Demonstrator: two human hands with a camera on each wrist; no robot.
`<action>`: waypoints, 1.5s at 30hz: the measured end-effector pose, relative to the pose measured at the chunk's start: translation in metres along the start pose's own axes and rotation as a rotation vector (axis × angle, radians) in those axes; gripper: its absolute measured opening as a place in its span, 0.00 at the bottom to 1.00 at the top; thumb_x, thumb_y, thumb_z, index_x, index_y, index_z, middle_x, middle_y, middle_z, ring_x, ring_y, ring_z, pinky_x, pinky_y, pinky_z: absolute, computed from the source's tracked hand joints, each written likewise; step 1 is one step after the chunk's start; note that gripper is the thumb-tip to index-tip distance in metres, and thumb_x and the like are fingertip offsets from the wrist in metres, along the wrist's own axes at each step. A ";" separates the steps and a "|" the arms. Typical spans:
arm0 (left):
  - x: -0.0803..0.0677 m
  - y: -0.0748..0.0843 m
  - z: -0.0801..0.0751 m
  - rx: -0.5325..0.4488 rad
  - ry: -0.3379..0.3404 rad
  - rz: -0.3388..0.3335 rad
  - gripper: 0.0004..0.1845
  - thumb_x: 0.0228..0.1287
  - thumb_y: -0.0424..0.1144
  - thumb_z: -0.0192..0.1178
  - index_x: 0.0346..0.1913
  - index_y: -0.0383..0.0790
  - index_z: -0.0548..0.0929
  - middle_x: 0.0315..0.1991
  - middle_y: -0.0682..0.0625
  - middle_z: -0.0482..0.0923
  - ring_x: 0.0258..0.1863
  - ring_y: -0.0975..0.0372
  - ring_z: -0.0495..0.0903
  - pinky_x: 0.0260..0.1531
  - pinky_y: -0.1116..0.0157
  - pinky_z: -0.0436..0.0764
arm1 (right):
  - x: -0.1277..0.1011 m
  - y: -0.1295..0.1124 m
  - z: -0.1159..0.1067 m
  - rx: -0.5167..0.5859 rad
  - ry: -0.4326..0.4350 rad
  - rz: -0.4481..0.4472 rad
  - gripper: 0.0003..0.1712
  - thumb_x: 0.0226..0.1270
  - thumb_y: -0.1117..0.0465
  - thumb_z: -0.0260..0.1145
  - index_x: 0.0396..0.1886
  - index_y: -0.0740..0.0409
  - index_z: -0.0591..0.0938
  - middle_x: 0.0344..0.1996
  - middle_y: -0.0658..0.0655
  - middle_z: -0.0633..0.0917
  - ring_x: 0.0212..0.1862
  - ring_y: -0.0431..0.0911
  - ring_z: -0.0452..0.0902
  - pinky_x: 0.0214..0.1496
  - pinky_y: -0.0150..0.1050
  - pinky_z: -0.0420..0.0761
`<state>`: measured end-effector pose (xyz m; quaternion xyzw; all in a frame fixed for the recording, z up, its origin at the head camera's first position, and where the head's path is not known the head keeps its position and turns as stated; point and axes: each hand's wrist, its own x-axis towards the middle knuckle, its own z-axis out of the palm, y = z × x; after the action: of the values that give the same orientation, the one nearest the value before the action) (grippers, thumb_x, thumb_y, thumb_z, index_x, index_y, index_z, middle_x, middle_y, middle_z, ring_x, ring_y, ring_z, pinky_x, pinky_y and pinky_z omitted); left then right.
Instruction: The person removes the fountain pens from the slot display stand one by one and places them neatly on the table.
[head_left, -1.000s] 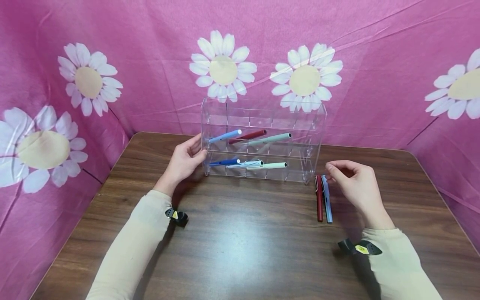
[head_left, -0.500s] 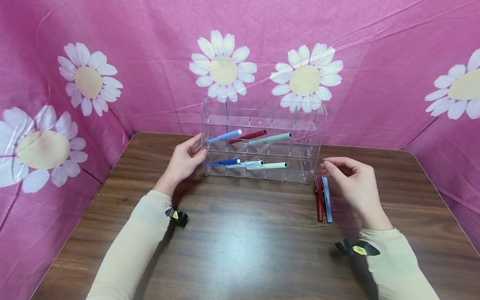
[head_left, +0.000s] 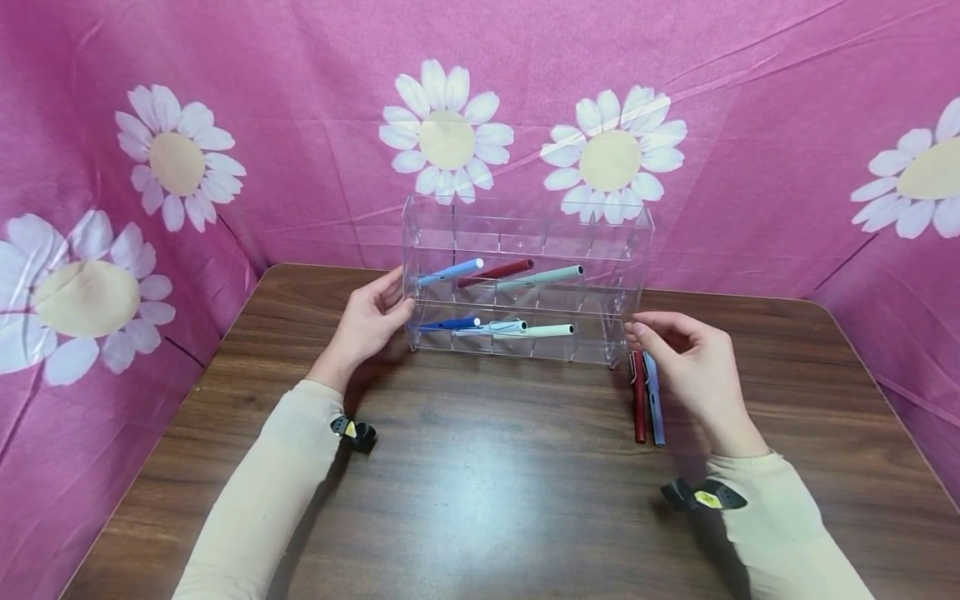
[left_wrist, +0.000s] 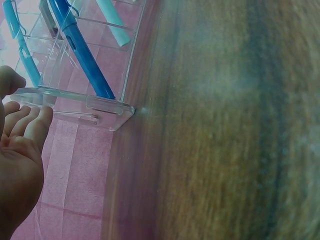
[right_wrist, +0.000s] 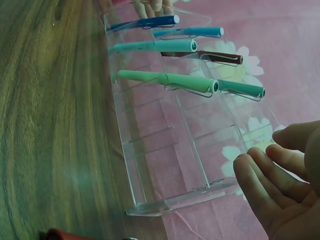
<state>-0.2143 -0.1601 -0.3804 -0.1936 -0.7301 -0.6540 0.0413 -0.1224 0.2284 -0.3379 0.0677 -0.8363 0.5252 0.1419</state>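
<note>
A clear acrylic pen rack [head_left: 551, 346] stands at the back of the table, with several capped pens lying slanted in its lower two tiers. My left hand [head_left: 371, 321] holds the rack's left side panel, thumb at the front edge and fingers along the outer face. At the opposite end is my right hand [head_left: 693, 367], its loosely bent fingertips right at the rack's right side. Nothing lies between its thumb and fingers [right_wrist: 260, 175] in the right wrist view. Below that hand, a dark red pen [head_left: 639, 400] and a blue pen [head_left: 656, 404] lie side by side.
The brown wooden table [head_left: 465, 500] has a rounded far edge. Behind it hangs a pink cloth [head_left: 315, 167] printed with large white daisies, which also covers both sides. In the rack's middle tier a dark red pen [head_left: 495, 274] sits among blue and green ones.
My right hand has moved left, from above the two loose pens to the rack's right side. My left hand, the rack and the pens have stayed put.
</note>
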 end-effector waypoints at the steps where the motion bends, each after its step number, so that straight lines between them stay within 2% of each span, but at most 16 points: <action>1: 0.000 0.000 0.000 0.000 0.000 0.000 0.29 0.60 0.18 0.53 0.66 0.21 0.62 0.62 0.25 0.65 0.63 0.42 0.66 0.61 0.60 0.72 | 0.000 0.000 0.001 0.012 -0.003 -0.003 0.13 0.65 0.66 0.64 0.45 0.71 0.82 0.36 0.63 0.88 0.34 0.41 0.87 0.39 0.29 0.86; 6: 0.000 -0.001 0.000 0.001 0.002 0.001 0.30 0.60 0.18 0.53 0.66 0.21 0.62 0.62 0.25 0.65 0.63 0.42 0.66 0.61 0.59 0.72 | 0.001 0.000 0.005 0.076 -0.016 -0.007 0.14 0.64 0.67 0.64 0.46 0.73 0.81 0.37 0.63 0.88 0.36 0.40 0.86 0.41 0.34 0.87; 9: 0.000 -0.001 0.000 0.005 0.004 0.004 0.29 0.59 0.18 0.53 0.66 0.20 0.62 0.62 0.25 0.65 0.63 0.42 0.66 0.61 0.59 0.72 | 0.001 -0.001 0.007 0.091 -0.023 0.006 0.14 0.64 0.67 0.65 0.47 0.72 0.82 0.38 0.64 0.87 0.36 0.39 0.86 0.40 0.31 0.87; 17: 0.000 -0.002 0.000 -0.005 0.004 0.000 0.30 0.59 0.18 0.53 0.66 0.21 0.62 0.62 0.25 0.65 0.63 0.42 0.66 0.61 0.57 0.71 | 0.001 -0.003 0.013 0.087 -0.036 -0.020 0.15 0.63 0.67 0.65 0.48 0.70 0.82 0.41 0.70 0.85 0.41 0.42 0.86 0.42 0.27 0.85; 24: 0.001 -0.002 0.000 -0.005 0.007 -0.001 0.29 0.59 0.18 0.53 0.66 0.21 0.62 0.61 0.25 0.66 0.63 0.41 0.67 0.62 0.57 0.72 | 0.002 -0.004 0.019 0.067 -0.060 -0.050 0.15 0.63 0.68 0.65 0.49 0.68 0.82 0.44 0.68 0.85 0.43 0.42 0.85 0.41 0.24 0.85; 33: 0.001 0.000 0.000 -0.009 0.006 -0.002 0.29 0.59 0.18 0.53 0.66 0.21 0.62 0.61 0.25 0.66 0.62 0.41 0.67 0.62 0.57 0.72 | 0.005 -0.006 0.027 0.050 -0.065 -0.077 0.14 0.61 0.68 0.67 0.48 0.66 0.83 0.43 0.66 0.86 0.43 0.42 0.85 0.37 0.23 0.84; 40: 0.001 0.000 0.000 -0.014 0.012 -0.009 0.30 0.59 0.18 0.53 0.66 0.22 0.63 0.62 0.28 0.67 0.63 0.42 0.68 0.62 0.56 0.71 | 0.008 0.001 0.034 0.084 -0.113 -0.096 0.16 0.62 0.70 0.66 0.50 0.66 0.82 0.45 0.66 0.85 0.45 0.39 0.84 0.41 0.23 0.84; 45: 0.001 -0.001 0.000 -0.018 0.012 -0.011 0.30 0.59 0.18 0.53 0.66 0.21 0.62 0.62 0.28 0.67 0.63 0.42 0.67 0.63 0.57 0.71 | 0.007 -0.003 0.038 0.088 -0.136 -0.106 0.17 0.61 0.71 0.66 0.51 0.69 0.81 0.46 0.66 0.85 0.47 0.50 0.84 0.44 0.25 0.84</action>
<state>-0.2157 -0.1596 -0.3807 -0.1862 -0.7250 -0.6619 0.0404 -0.1347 0.1931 -0.3484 0.1535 -0.8154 0.5474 0.1092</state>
